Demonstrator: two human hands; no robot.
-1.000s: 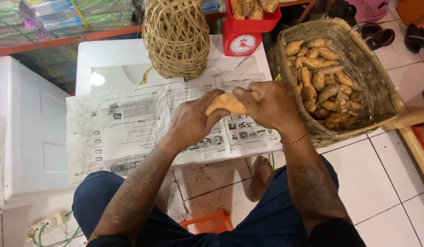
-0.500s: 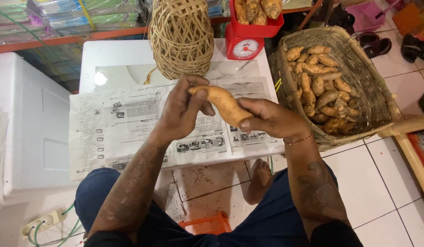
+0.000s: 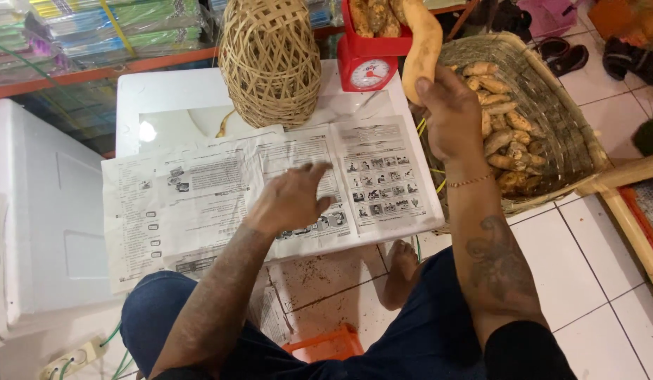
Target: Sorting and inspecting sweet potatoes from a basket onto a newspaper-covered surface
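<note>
1. Two hands are at work over a white bench [image 3: 165, 95] spread with sheets of newspaper [image 3: 221, 190].
2. Right hand [image 3: 449, 116]: its fingers are curled tight around the lower end of one long pale sweet potato [image 3: 421, 42], lifted up beside the red scale [image 3: 369, 60], whose pan already carries several tubers.
3. Left hand [image 3: 291, 200]: spread flat with fingers apart, holding nothing, hovering on or just above the middle of the newspaper; I cannot tell whether it touches the paper.
4. Beside the right arm, a wide woven basket [image 3: 573, 134] sits on the tiled floor, well filled with more sweet potatoes [image 3: 502, 130].
5. Judging by this, the sorting or weighing is only partly through: a few tubers are on the scale, one is in hand, and many remain in the basket.
6. A tall wicker cage [image 3: 270, 60] stands at the back of the bench, touching nothing in hand.
</note>
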